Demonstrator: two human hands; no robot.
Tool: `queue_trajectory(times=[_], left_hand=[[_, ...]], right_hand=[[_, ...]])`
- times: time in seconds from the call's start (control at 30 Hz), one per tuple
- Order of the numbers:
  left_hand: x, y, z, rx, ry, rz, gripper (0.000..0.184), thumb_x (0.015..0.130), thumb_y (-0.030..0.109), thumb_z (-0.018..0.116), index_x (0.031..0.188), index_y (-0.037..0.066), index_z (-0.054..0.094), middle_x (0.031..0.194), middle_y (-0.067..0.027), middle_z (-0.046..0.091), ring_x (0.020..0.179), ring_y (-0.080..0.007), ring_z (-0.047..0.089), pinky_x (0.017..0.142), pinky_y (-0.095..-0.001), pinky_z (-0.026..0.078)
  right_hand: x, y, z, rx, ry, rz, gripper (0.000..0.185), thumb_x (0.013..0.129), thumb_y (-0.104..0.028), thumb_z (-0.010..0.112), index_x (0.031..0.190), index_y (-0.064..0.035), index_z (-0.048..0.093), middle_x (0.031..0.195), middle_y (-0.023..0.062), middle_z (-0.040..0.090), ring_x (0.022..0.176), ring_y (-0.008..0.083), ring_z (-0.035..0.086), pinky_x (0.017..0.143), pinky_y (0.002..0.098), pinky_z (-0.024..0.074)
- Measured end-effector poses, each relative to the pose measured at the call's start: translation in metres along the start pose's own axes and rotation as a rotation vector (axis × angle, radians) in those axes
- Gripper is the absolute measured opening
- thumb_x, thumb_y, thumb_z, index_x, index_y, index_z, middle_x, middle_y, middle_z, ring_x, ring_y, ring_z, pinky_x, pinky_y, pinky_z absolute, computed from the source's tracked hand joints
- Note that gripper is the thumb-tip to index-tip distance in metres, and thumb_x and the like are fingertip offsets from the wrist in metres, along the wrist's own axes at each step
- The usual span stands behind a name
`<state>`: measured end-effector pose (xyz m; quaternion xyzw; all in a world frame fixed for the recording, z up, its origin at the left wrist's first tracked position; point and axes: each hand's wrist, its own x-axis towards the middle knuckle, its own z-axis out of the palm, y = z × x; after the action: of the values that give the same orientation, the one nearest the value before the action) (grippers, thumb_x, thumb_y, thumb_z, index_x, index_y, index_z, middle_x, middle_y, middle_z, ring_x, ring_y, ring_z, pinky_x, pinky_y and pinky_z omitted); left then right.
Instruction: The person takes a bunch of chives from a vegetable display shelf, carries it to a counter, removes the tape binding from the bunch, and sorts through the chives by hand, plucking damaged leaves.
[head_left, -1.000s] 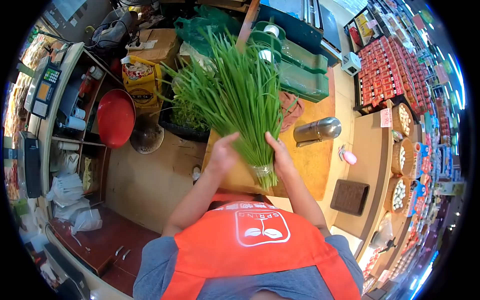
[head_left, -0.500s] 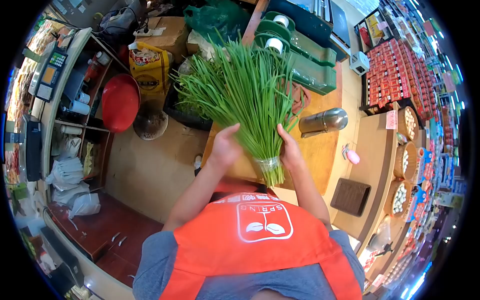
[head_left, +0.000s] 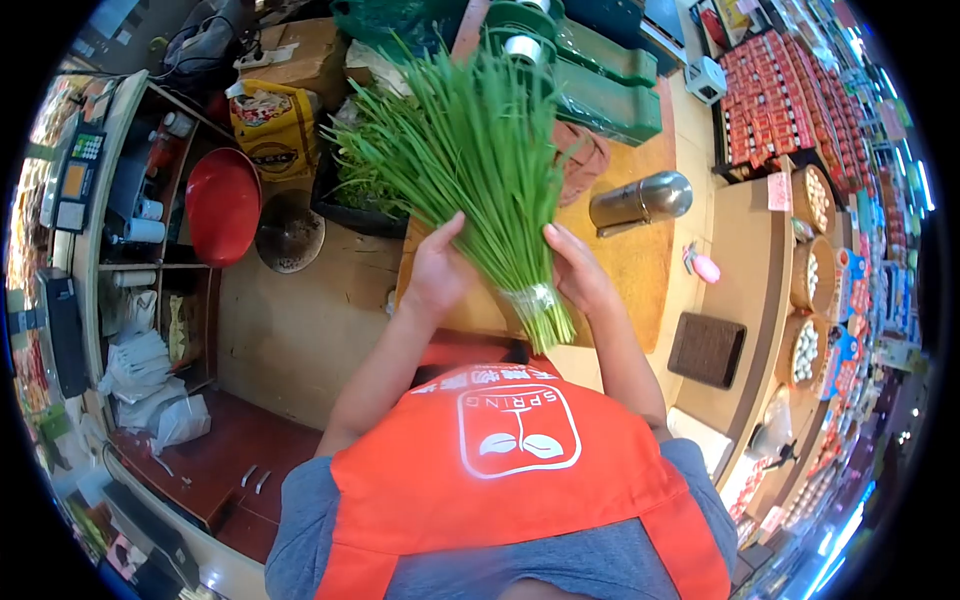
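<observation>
A big bunch of green garlic chives (head_left: 490,200) is held in front of my apron, above the wooden table, its leaf tips fanning away from me. Clear tape or film (head_left: 530,298) binds the pale cut stems near the bottom. My left hand (head_left: 440,272) supports the bunch from the left, thumb up against the leaves and its other fingers mostly hidden. On the opposite side, my right hand (head_left: 580,270) has its thumb along the stems just above the binding, with fingers partly hidden behind them.
Beyond the wooden table (head_left: 640,230) edge stands a dark crate of greens (head_left: 365,205). A steel cylinder (head_left: 640,203), a brown cloth (head_left: 582,160) and a green wrapping device (head_left: 605,90) are on the table. A red basin (head_left: 223,207) leans by the left shelf. Egg baskets (head_left: 805,350) line the right.
My left hand, blurred before, is now steadier with its thumb at the leaves. The bunch's stem end has come slightly up in view, and the whole view has shifted a little.
</observation>
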<state>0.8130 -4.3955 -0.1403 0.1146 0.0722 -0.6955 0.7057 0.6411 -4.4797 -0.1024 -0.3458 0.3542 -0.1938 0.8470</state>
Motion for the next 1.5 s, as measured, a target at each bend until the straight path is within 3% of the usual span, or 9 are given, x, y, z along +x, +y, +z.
queue_trajectory(times=[0.13, 0.33, 0.43, 0.73, 0.83, 0.97, 1.07, 1.37, 1.5], left_hand=[[0.006, -0.012, -0.020, 0.227, 0.310, -0.024, 0.036, 0.091, 0.027, 0.047, 0.121, 0.008, 0.047, 0.121, -0.0069, 0.052, 0.110, -0.0226, 0.050, 0.096, -0.0421, 0.037], [0.003, -0.019, -0.024, 0.390, 0.327, 0.057, 0.029, 0.086, 0.020, 0.055, 0.113, 0.012, 0.048, 0.112, -0.0038, 0.054, 0.101, -0.0194, 0.052, 0.089, -0.0396, 0.041], [0.003, -0.017, -0.033, 0.332, 0.270, 0.026, 0.027, 0.087, 0.019, 0.054, 0.112, 0.012, 0.047, 0.109, -0.0040, 0.054, 0.101, -0.0192, 0.052, 0.089, -0.0404, 0.042], [-0.011, -0.027, -0.025, 0.468, 0.413, -0.106, 0.028, 0.089, 0.023, 0.051, 0.113, 0.011, 0.048, 0.108, -0.0059, 0.055, 0.101, -0.0198, 0.053, 0.084, -0.0369, 0.043], [-0.013, -0.036, -0.010, 0.259, 0.053, -0.300, 0.035, 0.089, 0.026, 0.051, 0.119, 0.010, 0.045, 0.113, -0.0078, 0.055, 0.103, -0.0188, 0.053, 0.082, -0.0360, 0.044], [-0.007, -0.039, -0.010, 0.579, -0.076, -0.272, 0.040, 0.089, 0.026, 0.051, 0.124, 0.008, 0.043, 0.118, -0.0092, 0.054, 0.105, -0.0188, 0.052, 0.086, -0.0343, 0.042], [-0.009, -0.044, 0.000, 0.582, -0.072, -0.170, 0.041, 0.090, 0.026, 0.050, 0.125, 0.007, 0.042, 0.119, -0.0088, 0.053, 0.107, -0.0193, 0.051, 0.092, -0.0334, 0.039], [-0.004, -0.049, 0.001, 0.369, 0.121, -0.272, 0.038, 0.090, 0.028, 0.050, 0.122, 0.008, 0.045, 0.122, -0.0064, 0.051, 0.115, -0.0180, 0.045, 0.099, -0.0369, 0.032], [-0.005, -0.056, -0.003, 0.237, 0.133, -0.246, 0.033, 0.089, 0.026, 0.053, 0.117, 0.008, 0.047, 0.109, -0.0051, 0.056, 0.101, -0.0182, 0.054, 0.090, -0.0359, 0.041]], right_hand=[[0.015, 0.025, -0.042, -0.261, 0.190, 0.087, 0.061, 0.084, -0.020, 0.059, 0.133, 0.0017, 0.030, 0.120, 0.0118, 0.050, 0.103, 0.0183, 0.052, 0.089, 0.0302, 0.0417], [-0.008, 0.030, -0.046, -0.399, 0.204, 0.028, 0.070, 0.076, -0.011, 0.065, 0.135, 0.0004, 0.029, 0.121, 0.0154, 0.048, 0.110, 0.0227, 0.049, 0.091, 0.0306, 0.0403], [-0.024, 0.020, -0.024, -0.939, 0.157, -0.009, 0.074, 0.072, -0.012, 0.069, 0.134, -0.0002, 0.030, 0.121, 0.0151, 0.048, 0.108, 0.0217, 0.050, 0.091, 0.0306, 0.0405], [-0.035, 0.019, -0.041, 0.002, -0.028, 0.056, 0.064, 0.076, -0.031, 0.056, 0.128, 0.0008, 0.039, 0.115, 0.0158, 0.053, 0.098, 0.0246, 0.056, 0.079, 0.0333, 0.0481], [-0.041, 0.031, -0.049, 0.315, -0.146, 0.253, 0.064, 0.077, -0.038, 0.048, 0.127, 0.0018, 0.039, 0.115, 0.0191, 0.053, 0.094, 0.0280, 0.057, 0.076, 0.0388, 0.0496], [-0.044, 0.043, -0.047, 0.480, -0.347, 0.227, 0.065, 0.081, -0.038, 0.041, 0.129, 0.0052, 0.036, 0.118, 0.0263, 0.050, 0.106, 0.0315, 0.053, 0.092, 0.0371, 0.0429], [-0.048, 0.029, -0.040, 0.257, -0.160, 0.236, 0.061, 0.078, -0.038, 0.045, 0.127, -0.0012, 0.041, 0.115, 0.0221, 0.052, 0.093, 0.0346, 0.057, 0.075, 0.0444, 0.0499], [-0.044, 0.032, -0.046, 0.090, 0.077, 0.096, 0.052, 0.082, -0.031, 0.043, 0.126, -0.0025, 0.042, 0.110, 0.0163, 0.056, 0.092, 0.0286, 0.059, 0.078, 0.0389, 0.0489], [-0.044, 0.031, -0.036, -0.562, 0.099, -0.131, 0.050, 0.081, -0.026, 0.054, 0.123, -0.0006, 0.046, 0.107, 0.0127, 0.057, 0.088, 0.0224, 0.058, 0.078, 0.0306, 0.0464]])
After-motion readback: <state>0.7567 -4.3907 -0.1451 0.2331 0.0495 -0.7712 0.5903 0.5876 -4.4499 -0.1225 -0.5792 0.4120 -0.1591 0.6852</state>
